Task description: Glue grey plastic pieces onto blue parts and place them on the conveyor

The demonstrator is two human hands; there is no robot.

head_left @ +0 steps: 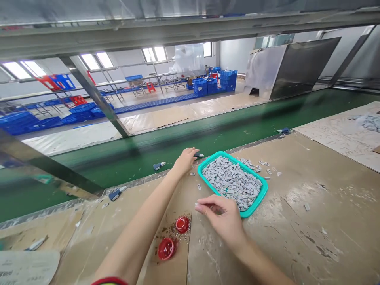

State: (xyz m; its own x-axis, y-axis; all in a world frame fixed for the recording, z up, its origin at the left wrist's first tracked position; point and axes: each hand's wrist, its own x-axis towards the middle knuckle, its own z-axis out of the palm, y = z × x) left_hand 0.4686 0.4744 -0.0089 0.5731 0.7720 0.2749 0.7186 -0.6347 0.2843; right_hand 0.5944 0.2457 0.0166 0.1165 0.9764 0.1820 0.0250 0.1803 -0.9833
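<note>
My left hand [187, 159] reaches to the near edge of the green belt, its fingers closed around a small dark blue piece with a whitish tip [198, 155]. My right hand [224, 213] is in a pinch just in front of the turquoise basket [265, 189]; whatever sits between thumb and fingertip is too small to make out. Small flat grey-white parts [230, 180] fill that basket, and several more lie loose beside it. Two red cups, one nearer [166, 248] and one farther [182, 224], stand on cardboard below my left forearm, with brown specks around them.
A green conveyor belt [142, 148] crosses beyond the table, carrying another blue-and-white piece [159, 166]. One more such piece [116, 193] lies at the table's left edge. A metal post [95, 97] and an overhead beam [166, 37] frame the space. Blue crates [228, 80] stand farther back.
</note>
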